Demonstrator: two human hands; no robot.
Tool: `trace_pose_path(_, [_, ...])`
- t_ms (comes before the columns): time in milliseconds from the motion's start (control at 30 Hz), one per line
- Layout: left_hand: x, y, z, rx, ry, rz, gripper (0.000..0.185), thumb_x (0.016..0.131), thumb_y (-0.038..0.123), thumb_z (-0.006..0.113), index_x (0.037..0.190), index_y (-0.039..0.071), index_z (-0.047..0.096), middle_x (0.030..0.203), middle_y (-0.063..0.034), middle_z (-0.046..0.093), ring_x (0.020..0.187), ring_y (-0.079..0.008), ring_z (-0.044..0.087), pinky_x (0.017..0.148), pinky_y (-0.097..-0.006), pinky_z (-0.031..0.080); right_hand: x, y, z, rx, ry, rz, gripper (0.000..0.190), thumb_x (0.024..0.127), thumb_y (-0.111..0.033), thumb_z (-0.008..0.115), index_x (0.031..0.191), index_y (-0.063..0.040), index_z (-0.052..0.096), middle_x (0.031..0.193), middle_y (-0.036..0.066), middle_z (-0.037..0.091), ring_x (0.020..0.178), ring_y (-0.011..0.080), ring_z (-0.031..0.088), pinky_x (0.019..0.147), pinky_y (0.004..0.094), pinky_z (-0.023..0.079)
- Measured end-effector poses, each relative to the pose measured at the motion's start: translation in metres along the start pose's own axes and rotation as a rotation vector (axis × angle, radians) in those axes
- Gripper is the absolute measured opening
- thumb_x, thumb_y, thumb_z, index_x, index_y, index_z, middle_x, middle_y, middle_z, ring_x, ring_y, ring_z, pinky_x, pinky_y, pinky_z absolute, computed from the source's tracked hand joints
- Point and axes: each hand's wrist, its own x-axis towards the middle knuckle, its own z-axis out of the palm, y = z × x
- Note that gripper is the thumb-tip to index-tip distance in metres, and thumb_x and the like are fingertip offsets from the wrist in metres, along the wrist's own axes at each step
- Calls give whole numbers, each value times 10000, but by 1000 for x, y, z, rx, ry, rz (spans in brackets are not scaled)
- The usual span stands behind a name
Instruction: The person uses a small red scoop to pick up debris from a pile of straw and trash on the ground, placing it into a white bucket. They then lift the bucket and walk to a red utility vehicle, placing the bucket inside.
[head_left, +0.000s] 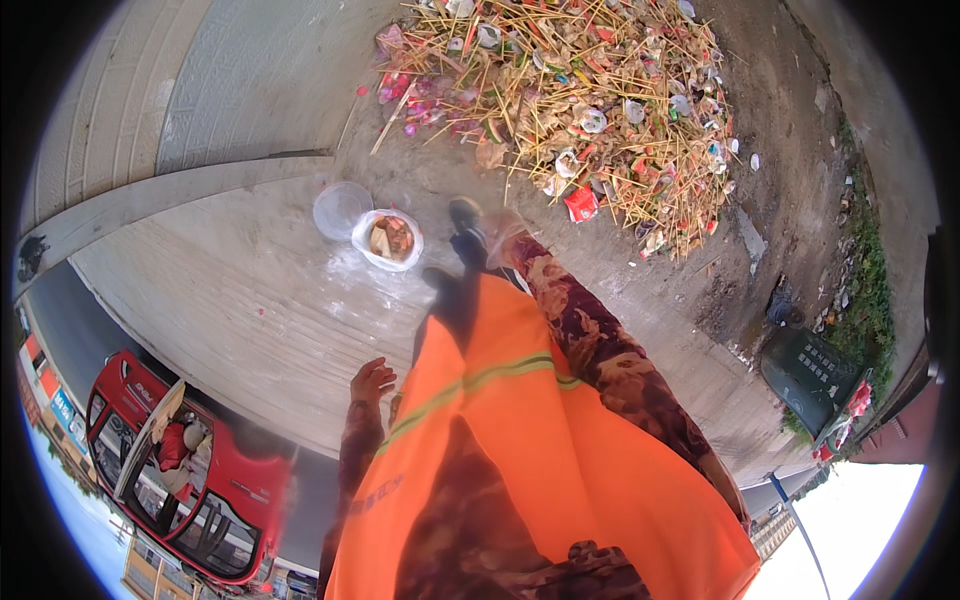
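My left hand (373, 381) hangs beside the orange vest (517, 397), fingers loosely bent and a little apart, with nothing in it. In front of my legs, my right hand (510, 238) is blurred, with clear thin plastic around it. Whether that plastic is a glove or a bag I cannot tell, nor whether the fingers grip anything. A round tub lined with a white plastic bag (363, 234) stands on the concrete ahead of my shoes, food scraps (391, 237) inside. Touching its far left side is a clear round plastic lid or container (343, 211).
A broad heap of skewers, rinds, paper and plastic waste (592, 97) covers the ground ahead. A dark green wheeled bin (806, 375) lies at the right near weeds (862, 300). A red vehicle (225, 480) with an open door and a person inside stands left, beyond a concrete kerb (172, 184).
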Motion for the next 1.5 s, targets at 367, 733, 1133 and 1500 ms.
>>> trace_pose_path(367, [-4, 72, -14, 72, 22, 117, 305, 858, 148, 536, 1151, 63, 558, 926, -91, 616, 848, -206, 621, 698, -318, 515, 8, 1, -18, 745, 127, -214, 56, 724, -123, 585, 682, -105, 552, 522, 33, 423, 420, 189, 431, 387, 342, 321])
trace_pose_path(733, [11, 59, -5, 156, -39, 25, 294, 879, 156, 518, 1150, 46, 549, 933, -99, 613, 850, -203, 618, 702, -308, 513, 37, 44, -41, 1191, -83, -251, 323, 780, -137, 555, 538, -160, 344, 468, -39, 334, 350, 110, 361, 318, 256, 251])
trace_pose_path(1133, [10, 84, -4, 222, -21, 49, 309, 881, 157, 514, 1171, 51, 537, 956, -111, 613, 868, -211, 619, 706, -315, 516, 6, -38, -32, 1307, -283, -245, 75, 848, -168, 499, 797, -115, 513, 612, -4, 444, 476, 134, 442, 416, 289, 356])
trace_pose_path(1500, [10, 80, -8, 112, -38, 80, 293, 871, 149, 524, 1148, 57, 558, 941, -101, 616, 853, -208, 621, 712, -315, 521, -90, -62, -66, 1338, -240, -16, 206, 877, -205, 492, 961, -49, 598, 680, -29, 423, 600, 116, 445, 721, 361, 520])
